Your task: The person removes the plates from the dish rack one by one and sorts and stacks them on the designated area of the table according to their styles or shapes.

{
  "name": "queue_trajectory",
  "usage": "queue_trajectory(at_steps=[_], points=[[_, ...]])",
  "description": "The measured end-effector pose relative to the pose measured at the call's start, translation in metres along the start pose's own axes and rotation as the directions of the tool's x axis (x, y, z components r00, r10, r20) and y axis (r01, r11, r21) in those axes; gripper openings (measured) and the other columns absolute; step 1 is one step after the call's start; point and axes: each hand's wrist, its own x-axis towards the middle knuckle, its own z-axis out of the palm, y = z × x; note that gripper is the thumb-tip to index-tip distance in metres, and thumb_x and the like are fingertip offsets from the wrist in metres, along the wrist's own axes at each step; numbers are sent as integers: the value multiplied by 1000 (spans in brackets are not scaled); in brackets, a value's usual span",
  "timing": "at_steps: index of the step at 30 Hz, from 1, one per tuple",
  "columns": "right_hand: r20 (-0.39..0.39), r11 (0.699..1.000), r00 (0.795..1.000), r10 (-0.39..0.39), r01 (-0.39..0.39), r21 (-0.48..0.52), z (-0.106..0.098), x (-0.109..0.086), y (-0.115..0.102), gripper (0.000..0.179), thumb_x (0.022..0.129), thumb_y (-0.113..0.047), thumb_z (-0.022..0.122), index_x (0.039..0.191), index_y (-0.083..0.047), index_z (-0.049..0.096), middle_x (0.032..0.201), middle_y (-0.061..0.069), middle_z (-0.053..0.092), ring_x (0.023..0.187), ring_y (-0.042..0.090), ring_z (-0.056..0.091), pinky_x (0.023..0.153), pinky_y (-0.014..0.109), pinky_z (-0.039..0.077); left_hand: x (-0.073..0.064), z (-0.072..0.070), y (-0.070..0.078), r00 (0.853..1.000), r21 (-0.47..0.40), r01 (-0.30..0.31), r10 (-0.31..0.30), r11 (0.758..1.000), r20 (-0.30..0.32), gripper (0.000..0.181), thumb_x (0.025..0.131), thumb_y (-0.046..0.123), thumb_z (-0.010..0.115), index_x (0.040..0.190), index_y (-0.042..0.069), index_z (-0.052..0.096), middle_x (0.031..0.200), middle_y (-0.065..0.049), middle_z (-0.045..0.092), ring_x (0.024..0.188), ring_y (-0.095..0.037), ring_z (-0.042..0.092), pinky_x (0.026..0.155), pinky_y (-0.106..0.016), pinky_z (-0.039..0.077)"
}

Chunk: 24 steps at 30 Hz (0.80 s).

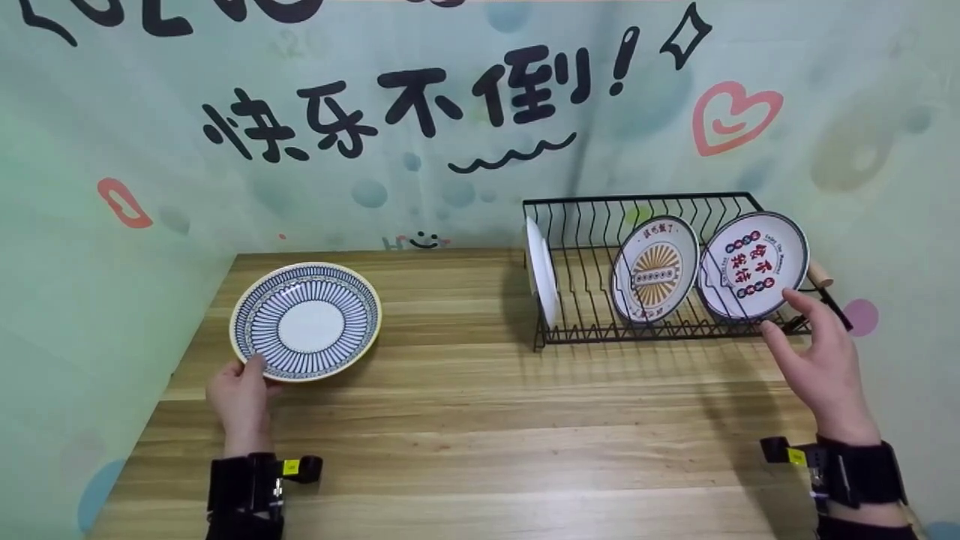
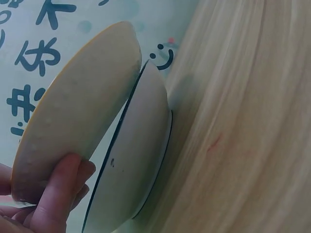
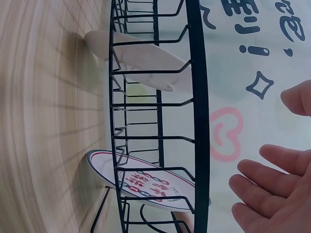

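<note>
My left hand [image 1: 241,394] grips the near-left rim of a plate [image 1: 311,328] with blue radiating stripes and a yellow edge, thumb on top. In the left wrist view this plate tilts above a white dark-rimmed dish [image 2: 133,141] on the table; the head view hides that dish. My right hand [image 1: 825,367] holds nothing, its fingers spread by the right end of a black wire dish rack [image 1: 585,334]. Nearest to it stands a white plate [image 1: 735,292] with red characters. Left of that is a plate [image 1: 667,255] with an orange sunburst.
A white plate [image 1: 541,274] stands edge-on at the rack's left end. A wooden handle-like piece [image 1: 820,274] shows at its right end. Behind the wooden table [image 1: 450,435] hangs a printed cloth [image 1: 420,195].
</note>
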Motion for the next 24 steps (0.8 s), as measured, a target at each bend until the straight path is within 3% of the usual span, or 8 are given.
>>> queue_trajectory(at_steps=[9,16,24], points=[[14,1000,1000,10,-10,7,0,-1,3,54,96,-12,63,144,2,44,143,28,45,132,45,39,118,37,22,4,1,-2,1000,28,26,-26,999,2,21,100,14,54,106,-5,59,99,-5,62,62,-15,69,74,-34,60],[17,1000,1000,12,-12,1,0,0,2,53,96,-12,62,144,2,44,143,28,45,132,46,38,118,40,22,3,0,0,998,40,52,-53,998,27,32,100,15,52,124,-7,55,114,-13,59,64,-17,70,73,-31,60],[28,1000,1000,12,-12,2,2,2,3,53,96,-13,62,144,3,44,143,29,45,131,47,38,116,49,23,4,-1,4,991,7,112,-112,994,68,47,103,16,46,142,-10,40,128,-20,52,74,-11,72,76,-27,58]])
